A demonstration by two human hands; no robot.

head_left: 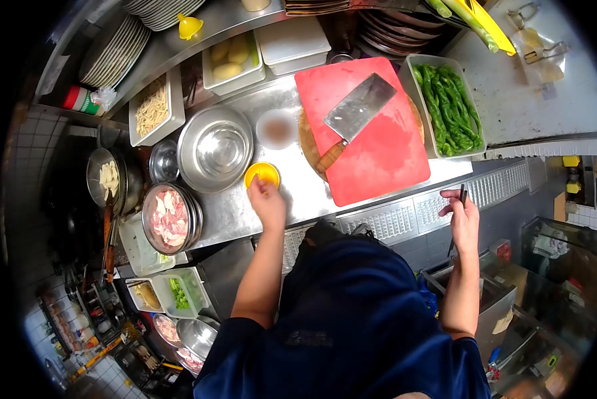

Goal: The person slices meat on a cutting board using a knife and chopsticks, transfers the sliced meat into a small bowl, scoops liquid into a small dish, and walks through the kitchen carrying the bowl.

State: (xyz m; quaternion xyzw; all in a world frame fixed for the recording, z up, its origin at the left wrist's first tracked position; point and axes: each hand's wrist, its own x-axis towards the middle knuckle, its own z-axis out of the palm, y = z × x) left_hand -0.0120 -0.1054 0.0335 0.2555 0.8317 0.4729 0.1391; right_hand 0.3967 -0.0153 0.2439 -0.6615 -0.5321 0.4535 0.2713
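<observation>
Here we are in a cramped kitchen, white tiled wall (32, 149) curving off at the left edge, a steel shelf (222, 23) stacked with plates (115, 53) across the upper left. Below it our steel counter (302, 203) gleams through the middle of the frame! Right of centre, 1 red board (378, 166) carries 1 cleaver (360, 108), wooden handle toward the lower left. Green peppers (448, 110) fill the tub at upper right; pink meat (170, 219) sits in a steel bowl at centre left. And the yellow bowl (272, 174)? Just left of centre, on the counter, near the big steel basin (215, 146). Our left hand (267, 201) has its fingertips bunched at it; we can't tell whether they pinch anything. Right of centre, our right hand (463, 216) curls around a thin dark stick (463, 193), clear of the board.
</observation>
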